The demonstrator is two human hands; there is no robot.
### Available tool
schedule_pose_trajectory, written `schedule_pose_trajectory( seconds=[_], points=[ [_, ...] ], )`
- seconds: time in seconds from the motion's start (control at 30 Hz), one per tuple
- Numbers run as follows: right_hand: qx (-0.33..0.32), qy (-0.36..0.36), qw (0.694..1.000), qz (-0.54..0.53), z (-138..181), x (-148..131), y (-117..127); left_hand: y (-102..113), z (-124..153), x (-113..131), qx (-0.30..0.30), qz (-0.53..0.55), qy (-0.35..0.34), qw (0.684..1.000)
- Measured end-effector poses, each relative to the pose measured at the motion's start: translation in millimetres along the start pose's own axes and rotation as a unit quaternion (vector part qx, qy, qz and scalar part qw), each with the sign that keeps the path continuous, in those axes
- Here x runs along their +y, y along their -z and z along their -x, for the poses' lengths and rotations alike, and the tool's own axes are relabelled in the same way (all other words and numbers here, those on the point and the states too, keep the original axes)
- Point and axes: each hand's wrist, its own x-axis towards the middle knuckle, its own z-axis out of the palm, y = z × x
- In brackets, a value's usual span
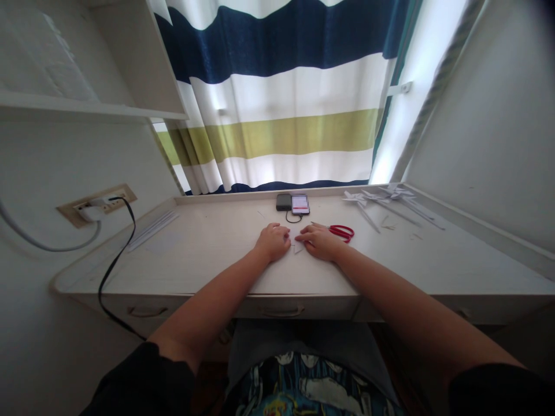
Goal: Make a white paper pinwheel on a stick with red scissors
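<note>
On the white desk [208, 254], close in front of me, lies a small piece of white paper [298, 248]; it barely stands out from the desktop. My left hand [273, 241] rests at its left side with curled fingers, and what may be in them is hidden. From the right, my right hand [319, 242] has its fingertips together at the paper's upper edge. Just beyond that hand are red-handled scissors [342, 232], partly covered by it, with the tip pointing left.
Behind the hands are a lit phone [300, 204] and a dark block-shaped device [284, 202] with a short cable. Several paper pinwheels on sticks [394, 195] lie at right. White paper strips [152, 230] lie at left. A black cord [110, 270] hangs from the wall socket [96, 205].
</note>
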Motion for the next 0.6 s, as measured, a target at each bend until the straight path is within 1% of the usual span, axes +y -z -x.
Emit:
schedule_pose_trajectory(
  seconds=[0.27,0.4,0.5,0.6],
  points=[
    [0.007,0.000,1.000,-0.022,-0.3,-2.9,0.8,-0.5,1.4,0.3,-0.006,0.008,0.009,1.000],
    [0.031,-0.003,0.998,-0.057,0.2,-0.5,-0.2,-0.9,1.8,-0.1,-0.007,0.018,0.009,1.000],
    [0.080,-0.018,0.992,-0.094,-0.7,-6.2,5.1,0.0,2.2,0.1,-0.009,0.024,0.011,1.000],
    [0.177,-0.044,0.974,-0.135,2.4,-31.0,22.0,1.7,2.9,0.6,-0.007,0.030,0.018,0.999]
  ],
)
